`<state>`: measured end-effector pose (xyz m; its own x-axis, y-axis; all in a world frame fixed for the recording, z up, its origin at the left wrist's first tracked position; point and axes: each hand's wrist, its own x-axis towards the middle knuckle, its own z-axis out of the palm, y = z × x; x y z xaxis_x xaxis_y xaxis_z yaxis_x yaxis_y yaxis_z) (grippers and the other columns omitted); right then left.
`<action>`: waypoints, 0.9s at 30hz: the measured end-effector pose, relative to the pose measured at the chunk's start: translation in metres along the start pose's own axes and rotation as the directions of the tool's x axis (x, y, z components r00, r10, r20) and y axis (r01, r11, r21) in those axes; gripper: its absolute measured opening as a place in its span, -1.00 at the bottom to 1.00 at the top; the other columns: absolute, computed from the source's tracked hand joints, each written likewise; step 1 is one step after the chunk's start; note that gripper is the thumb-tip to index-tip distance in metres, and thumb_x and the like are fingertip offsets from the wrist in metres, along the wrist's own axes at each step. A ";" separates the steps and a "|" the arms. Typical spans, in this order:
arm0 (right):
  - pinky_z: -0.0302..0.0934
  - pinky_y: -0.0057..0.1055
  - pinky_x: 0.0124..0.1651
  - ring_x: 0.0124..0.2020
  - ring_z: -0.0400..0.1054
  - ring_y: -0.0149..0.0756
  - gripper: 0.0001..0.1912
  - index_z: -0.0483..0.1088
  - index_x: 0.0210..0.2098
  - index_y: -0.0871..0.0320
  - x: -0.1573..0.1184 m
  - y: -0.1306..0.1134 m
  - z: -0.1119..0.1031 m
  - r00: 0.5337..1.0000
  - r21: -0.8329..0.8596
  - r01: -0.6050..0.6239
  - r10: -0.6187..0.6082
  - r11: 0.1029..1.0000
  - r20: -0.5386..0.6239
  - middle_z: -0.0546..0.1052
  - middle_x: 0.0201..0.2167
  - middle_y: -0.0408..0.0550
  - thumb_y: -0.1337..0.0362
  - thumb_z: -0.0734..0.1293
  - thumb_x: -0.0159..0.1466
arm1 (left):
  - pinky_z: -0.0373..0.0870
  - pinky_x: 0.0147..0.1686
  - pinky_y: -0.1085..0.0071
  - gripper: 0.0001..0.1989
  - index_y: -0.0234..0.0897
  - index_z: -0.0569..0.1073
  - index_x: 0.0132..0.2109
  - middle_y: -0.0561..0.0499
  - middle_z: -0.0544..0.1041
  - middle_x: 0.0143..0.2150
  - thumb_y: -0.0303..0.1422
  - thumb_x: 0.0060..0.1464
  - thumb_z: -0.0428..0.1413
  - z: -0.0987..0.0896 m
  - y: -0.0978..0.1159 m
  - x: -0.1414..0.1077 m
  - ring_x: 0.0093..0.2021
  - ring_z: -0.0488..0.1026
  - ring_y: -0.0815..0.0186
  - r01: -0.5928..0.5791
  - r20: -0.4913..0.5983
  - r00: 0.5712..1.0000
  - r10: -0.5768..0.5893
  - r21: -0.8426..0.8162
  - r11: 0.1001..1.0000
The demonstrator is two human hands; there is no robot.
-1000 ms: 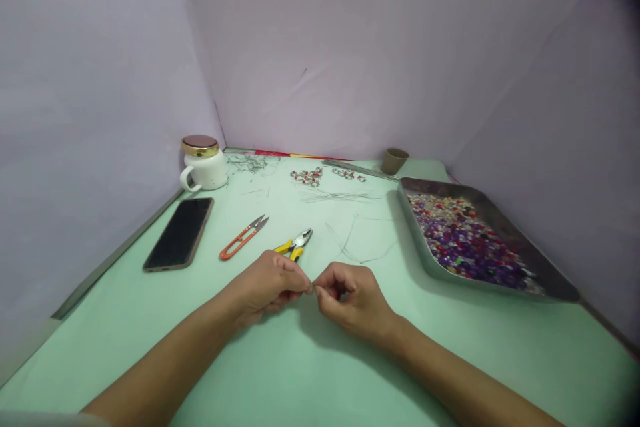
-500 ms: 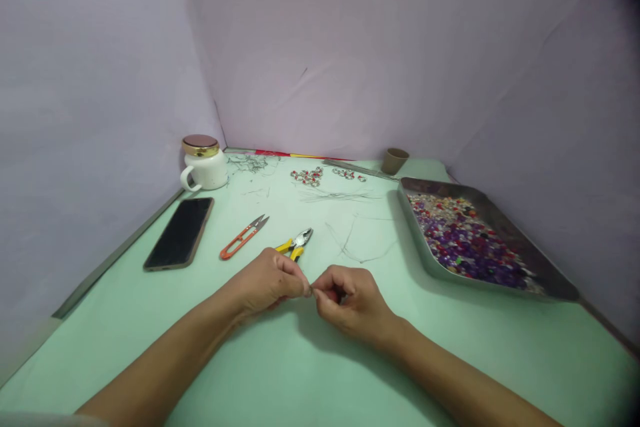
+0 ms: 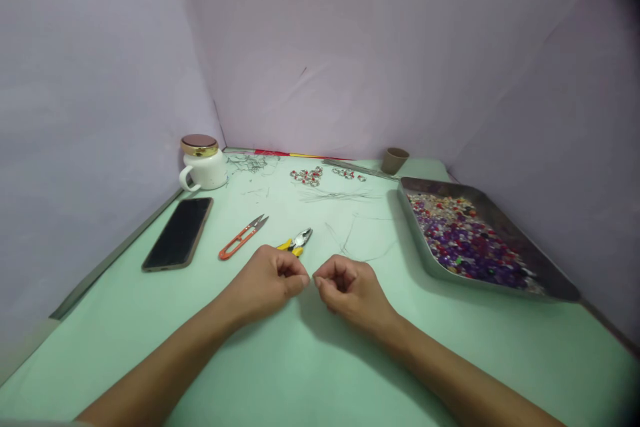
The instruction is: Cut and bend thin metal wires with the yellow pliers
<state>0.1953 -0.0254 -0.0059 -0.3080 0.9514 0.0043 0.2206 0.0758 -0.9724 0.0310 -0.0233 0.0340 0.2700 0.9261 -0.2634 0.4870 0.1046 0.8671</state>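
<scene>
My left hand [image 3: 273,280] is closed in a pinch just in front of the yellow-handled pliers [image 3: 301,240], covering part of their handles. Close by on the right, my right hand [image 3: 353,288] also pinches, its fingertips a small gap from the left ones. Whatever the fingertips hold is too small to make out. Orange thread snips [image 3: 243,237] lie left of the pliers. Thin loose wires [image 3: 350,240] rest on the table beyond my right hand.
A metal tray [image 3: 423,253] of mixed beads [image 3: 470,240] is at the right. A phone [image 3: 179,235] and a lidded white mug [image 3: 206,168] stand left. Beaded pieces [image 3: 307,177], wire scraps [image 3: 253,162], straight wires [image 3: 340,195] and a brown cup [image 3: 395,160] are farther back.
The fingertips of my two hands have parted slightly and risen a little. My left hand now covers more of the pliers' handles.
</scene>
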 end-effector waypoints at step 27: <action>-0.05 -0.58 -0.76 -0.81 0.04 -0.56 -0.93 0.26 -0.60 0.17 -0.004 -0.016 0.007 0.976 0.103 -0.217 0.219 0.971 -0.008 0.21 -0.78 -0.31 0.33 0.24 -0.01 | 0.01 -0.62 0.55 -0.86 -0.32 0.30 -0.64 0.16 0.15 -0.68 -0.43 -0.20 -0.02 0.004 0.005 -0.008 -0.60 0.07 0.49 -0.158 -0.086 0.979 0.183 0.242 0.957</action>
<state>0.1867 -0.0328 0.0081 -0.2450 0.9472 -0.2069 0.1858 -0.1636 -0.9689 0.0345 -0.0317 0.0386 0.2826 0.9572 -0.0626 0.6243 -0.1340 0.7696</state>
